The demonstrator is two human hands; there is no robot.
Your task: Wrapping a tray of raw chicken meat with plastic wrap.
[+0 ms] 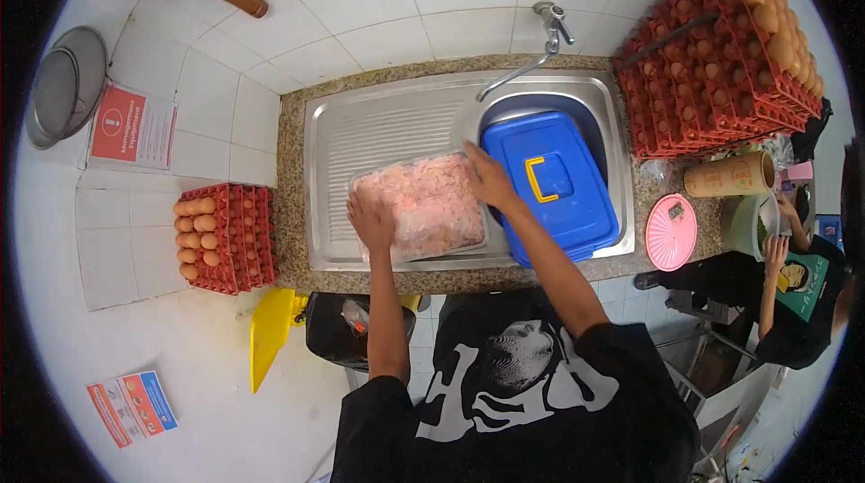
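Note:
A clear plastic bag (423, 204) of chopped pale pink pieces, which look like raw meat, lies on the ribbed drainboard of the steel sink (360, 123). My left hand (371, 222) rests on the bag's left side, fingers spread. At the bag's upper right edge is my right hand (489, 180), its fingers blurred and partly hidden, so its grip does not show. A faint whitish, see-through shape beside those fingers is too blurred to name. Just right of this hand, a blue lidded container (568, 186) with a yellow handle sits tilted over the basin.
Egg trays are stacked at right (712, 59) and at left (225, 235). A tap (551, 32) reaches over the basin. Near the right stack are a pink lid (671, 232) and a cardboard tube (728, 176). Another person's hands (777, 249) hold a bowl. Below the counter stands a black bin (333, 330).

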